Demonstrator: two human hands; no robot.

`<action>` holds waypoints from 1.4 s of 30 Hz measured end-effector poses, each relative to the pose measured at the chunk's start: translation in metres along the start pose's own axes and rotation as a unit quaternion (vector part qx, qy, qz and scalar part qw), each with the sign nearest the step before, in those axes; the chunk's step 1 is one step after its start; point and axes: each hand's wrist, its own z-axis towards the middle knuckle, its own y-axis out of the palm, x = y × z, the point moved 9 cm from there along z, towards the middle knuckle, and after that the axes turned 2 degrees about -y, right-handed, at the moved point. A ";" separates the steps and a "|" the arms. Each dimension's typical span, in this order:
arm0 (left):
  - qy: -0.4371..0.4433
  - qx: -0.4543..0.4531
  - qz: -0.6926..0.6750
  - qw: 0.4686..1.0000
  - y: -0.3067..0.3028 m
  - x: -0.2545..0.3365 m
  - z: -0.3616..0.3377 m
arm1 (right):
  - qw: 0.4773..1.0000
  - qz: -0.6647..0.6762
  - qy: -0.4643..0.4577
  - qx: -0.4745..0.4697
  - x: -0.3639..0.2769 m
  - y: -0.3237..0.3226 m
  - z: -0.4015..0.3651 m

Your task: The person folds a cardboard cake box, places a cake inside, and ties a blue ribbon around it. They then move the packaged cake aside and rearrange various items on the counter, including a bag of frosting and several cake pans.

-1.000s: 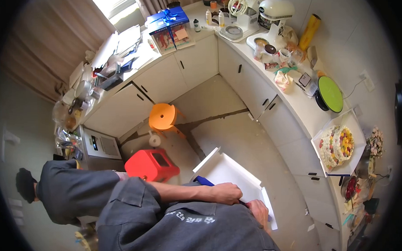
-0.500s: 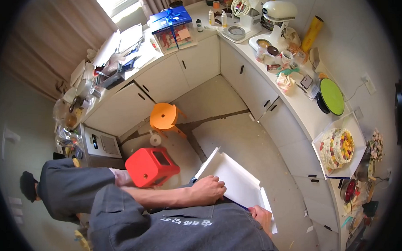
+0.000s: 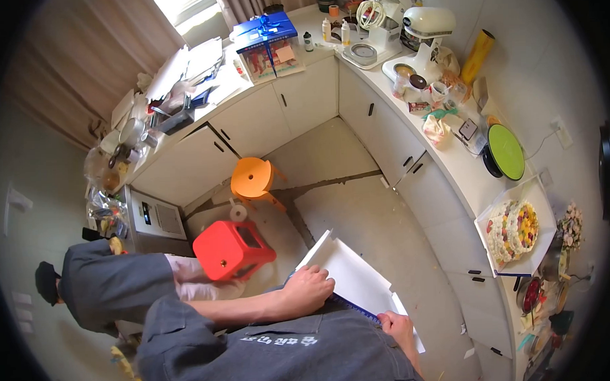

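A shallow cake box lid (image 3: 361, 269), white inside with a blue, lettered outer edge, is held tilted against my front. My left hand (image 3: 310, 286) has its fingers curled over the lid's near side, toward its left end. Toward the right end, my right hand (image 3: 397, 327) grips the same edge, thumb on top. My dark grey shirt hides part of the lid's underside.
On the right counter, a fruit-topped cake (image 3: 512, 230) sits in a white box base (image 3: 479, 219), near a green turntable (image 3: 505, 152). Red (image 3: 226, 250) and orange (image 3: 252, 179) stools stand on the floor. A co-worker (image 3: 113, 284) is at the left. A blue-lidded box (image 3: 267, 29) stands at the back.
My left hand has shifted slightly left along the lid. The lid has tipped, so more of its blue lettered edge shows. The co-worker's head and arm have moved a little.
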 end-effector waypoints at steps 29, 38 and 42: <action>0.240 0.106 -0.012 0.965 0.045 0.038 0.015 | 0.988 0.081 0.063 -0.113 -0.005 -0.001 0.023; 0.171 -0.002 -0.017 0.985 0.039 0.017 0.004 | 0.951 -0.099 -0.270 0.114 -0.052 -0.013 -0.025; 0.180 -0.018 -0.009 0.984 0.044 0.021 0.003 | 0.941 -0.133 -0.283 0.128 -0.050 0.001 -0.031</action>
